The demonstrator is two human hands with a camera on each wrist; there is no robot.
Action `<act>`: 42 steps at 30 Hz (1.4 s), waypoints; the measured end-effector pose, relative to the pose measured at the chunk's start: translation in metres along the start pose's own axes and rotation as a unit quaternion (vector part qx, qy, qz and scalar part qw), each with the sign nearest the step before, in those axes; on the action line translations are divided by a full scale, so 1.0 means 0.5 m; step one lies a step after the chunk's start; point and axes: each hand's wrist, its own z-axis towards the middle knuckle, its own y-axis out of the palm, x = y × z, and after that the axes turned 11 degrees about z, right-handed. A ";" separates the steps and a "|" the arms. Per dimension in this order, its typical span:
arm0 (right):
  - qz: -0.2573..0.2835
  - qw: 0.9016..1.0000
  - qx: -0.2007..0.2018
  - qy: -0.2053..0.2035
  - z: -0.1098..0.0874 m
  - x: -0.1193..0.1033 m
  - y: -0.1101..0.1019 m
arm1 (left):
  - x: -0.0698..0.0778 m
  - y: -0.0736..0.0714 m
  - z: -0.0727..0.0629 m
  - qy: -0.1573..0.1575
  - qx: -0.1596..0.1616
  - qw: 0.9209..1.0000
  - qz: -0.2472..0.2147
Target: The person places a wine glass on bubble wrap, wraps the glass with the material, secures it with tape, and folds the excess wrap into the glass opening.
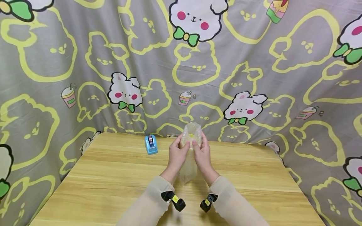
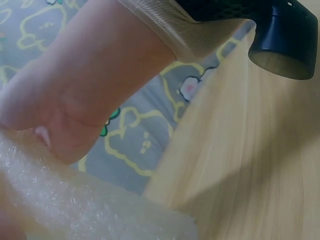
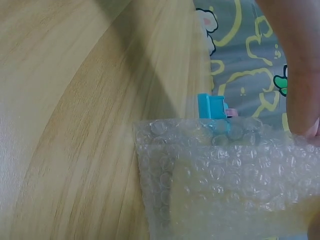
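Both hands hold a clear bubble wrap bag [image 1: 188, 171] over the middle of the table, one at each side of its upper end. The left hand [image 1: 178, 153] grips the left edge, its thumb on the near face. Opposite it, the right hand [image 1: 202, 153] grips the right edge in the same way. Something yellow [image 1: 191, 135] shows at the upper part of the bag; its kind cannot be made out. In the right wrist view the bubble wrap [image 3: 225, 185] has a seamed end and a pale yellowish shape behind it. Most fingers are hidden behind the bag.
A blue tape dispenser [image 1: 151, 145] stands near the back edge of the wooden table [image 1: 113, 175], left of the hands. A grey patterned curtain [image 1: 158, 62] hangs behind and along the sides. Black wrist cameras [image 1: 178, 203] sit below the sleeves.
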 end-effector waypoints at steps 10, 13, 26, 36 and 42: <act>-0.125 0.990 -0.059 -0.016 0.002 -0.011 -0.029 | -0.006 -0.008 0.002 0.004 -0.029 1.000 -0.004; -0.163 0.983 -0.078 -0.041 0.003 -0.010 -0.037 | 0.016 -0.016 -0.007 0.005 -0.041 0.999 0.003; -0.336 0.893 -0.120 -0.275 0.016 0.007 -0.056 | 0.055 -0.033 -0.031 0.039 -0.050 0.998 0.019; -0.355 0.851 -0.127 -0.366 0.028 0.025 -0.060 | 0.009 -0.027 -0.017 0.054 -0.053 0.997 0.033; -0.372 0.837 -0.138 -0.378 0.026 0.027 -0.067 | -0.021 -0.023 -0.010 0.055 -0.058 0.996 0.047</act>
